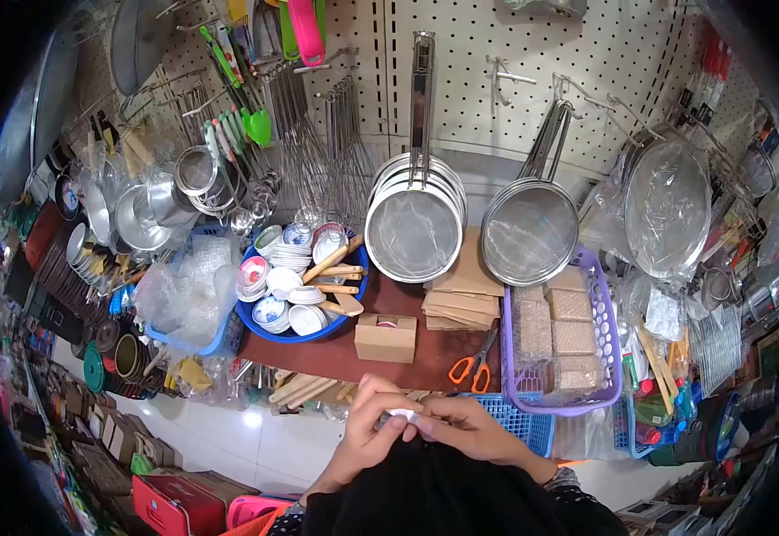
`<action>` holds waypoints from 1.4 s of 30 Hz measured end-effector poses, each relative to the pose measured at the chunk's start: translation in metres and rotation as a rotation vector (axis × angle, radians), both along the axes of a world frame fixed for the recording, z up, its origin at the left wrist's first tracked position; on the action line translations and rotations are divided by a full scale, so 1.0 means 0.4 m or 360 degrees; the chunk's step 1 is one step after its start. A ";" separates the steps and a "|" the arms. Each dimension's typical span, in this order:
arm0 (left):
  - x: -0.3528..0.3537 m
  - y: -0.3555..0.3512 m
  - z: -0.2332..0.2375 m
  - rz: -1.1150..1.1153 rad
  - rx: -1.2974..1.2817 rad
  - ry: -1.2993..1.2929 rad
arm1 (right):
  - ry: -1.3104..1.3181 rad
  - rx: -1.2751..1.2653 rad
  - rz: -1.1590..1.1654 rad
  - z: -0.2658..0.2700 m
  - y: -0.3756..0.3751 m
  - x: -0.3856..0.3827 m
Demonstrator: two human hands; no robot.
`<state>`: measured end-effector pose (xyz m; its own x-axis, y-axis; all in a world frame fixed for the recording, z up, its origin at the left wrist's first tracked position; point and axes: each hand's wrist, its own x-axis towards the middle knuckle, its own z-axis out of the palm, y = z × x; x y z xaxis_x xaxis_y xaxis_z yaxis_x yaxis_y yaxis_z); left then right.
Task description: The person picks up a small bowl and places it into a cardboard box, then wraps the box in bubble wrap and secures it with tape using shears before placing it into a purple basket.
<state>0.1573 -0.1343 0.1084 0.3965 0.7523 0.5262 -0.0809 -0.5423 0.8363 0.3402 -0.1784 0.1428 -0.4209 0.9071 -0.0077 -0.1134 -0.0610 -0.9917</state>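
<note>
My left hand (371,432) and my right hand (472,430) meet low in the middle, in front of my dark clothing. Fingers of both are closed in a pinch around a small white piece (402,414), mostly covered, its kind too small to make out. Just beyond them, at the front of a reddish-brown shelf (376,301), stands a small open cardboard box (386,340) with something pinkish inside. Orange-handled scissors (473,368) lie to the right of the box. Behind them is a stack of flat brown cardboard (461,304).
A blue basin (305,338) holds small bowls and wooden-handled tools. Right of the shelf's middle, a purple basket (610,357) contains bubble-wrapped packs (572,305). Large strainers (414,234) hang from the pegboard. A blue bin (215,344) with plastic wrap stands left.
</note>
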 end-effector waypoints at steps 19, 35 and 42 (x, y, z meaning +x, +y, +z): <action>0.025 0.024 -0.040 -0.0396 -0.0860 -0.1140 | 0.0164 0.0104 0.0174 -0.004 0.043 -0.011; 0.020 -0.041 -0.027 0.0090 -0.0224 -0.0325 | 0.0104 0.0089 0.0012 -0.028 -0.003 0.013; 0.002 -0.058 -0.020 0.0127 0.0039 0.0202 | 0.0024 -0.0131 -0.0006 -0.027 -0.021 0.015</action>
